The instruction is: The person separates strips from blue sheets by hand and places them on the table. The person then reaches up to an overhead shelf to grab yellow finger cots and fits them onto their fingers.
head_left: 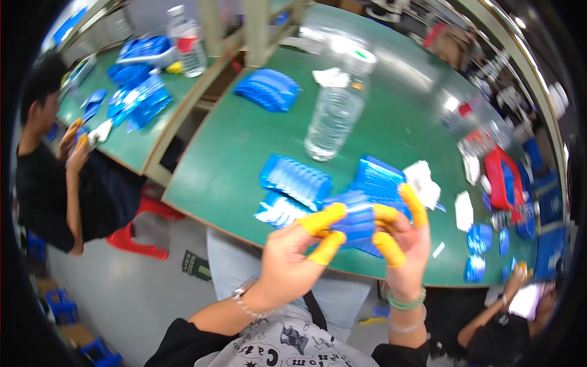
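While I watch from above, the left hand (282,260) pinches a blue packet (356,221) over the near edge of the green table (214,159). I see the right hand (408,248) at its right side, but can't tell whether those fingers grip. The packet partly blocks my view of a blue pile (380,177). Beyond stands a bottle (333,119); a tissue (422,181) lies right, a stack (295,179) left.

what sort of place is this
Probably a factory or workshop bench area: a green-topped workbench holds stacks of blue pieces, the person in front wears yellow finger covers, and a co-worker works alongside.
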The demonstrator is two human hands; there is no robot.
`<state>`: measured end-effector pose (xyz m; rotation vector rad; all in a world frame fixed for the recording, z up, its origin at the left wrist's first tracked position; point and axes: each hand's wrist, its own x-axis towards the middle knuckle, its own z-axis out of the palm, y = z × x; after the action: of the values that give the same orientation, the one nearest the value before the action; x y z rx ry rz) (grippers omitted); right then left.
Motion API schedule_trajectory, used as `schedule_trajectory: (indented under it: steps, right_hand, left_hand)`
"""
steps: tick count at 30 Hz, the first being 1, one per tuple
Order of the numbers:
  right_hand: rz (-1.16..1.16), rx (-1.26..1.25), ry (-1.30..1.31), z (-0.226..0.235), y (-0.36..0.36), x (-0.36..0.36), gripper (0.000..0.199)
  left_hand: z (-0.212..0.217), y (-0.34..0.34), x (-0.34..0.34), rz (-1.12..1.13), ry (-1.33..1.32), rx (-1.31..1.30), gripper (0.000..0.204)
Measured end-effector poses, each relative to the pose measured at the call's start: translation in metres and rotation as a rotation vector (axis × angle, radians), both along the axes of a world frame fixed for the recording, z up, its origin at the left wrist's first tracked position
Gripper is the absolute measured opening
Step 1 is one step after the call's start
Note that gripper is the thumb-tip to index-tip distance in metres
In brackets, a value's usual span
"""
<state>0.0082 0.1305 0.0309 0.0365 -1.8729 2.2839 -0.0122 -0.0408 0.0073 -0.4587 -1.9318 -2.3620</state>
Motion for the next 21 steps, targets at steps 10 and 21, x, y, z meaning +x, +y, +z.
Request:
schedule_trajectory:
  steps: [10, 21]
  right_hand:
    - [-0.01, -0.013, -0.032, -0.007, 0.015, 0.003, 0.076]
    - [-0.112, 0.032, -0.046, -0.018, 0.006, 0.006, 0.07]
  left_hand:
    - [-0.004, 0.022, -0.001, -0.032, -0.012, -0.026, 0.037]
    - [-0.004, 0.013, 0.006, -0.092, 0.038, -0.146, 0.028]
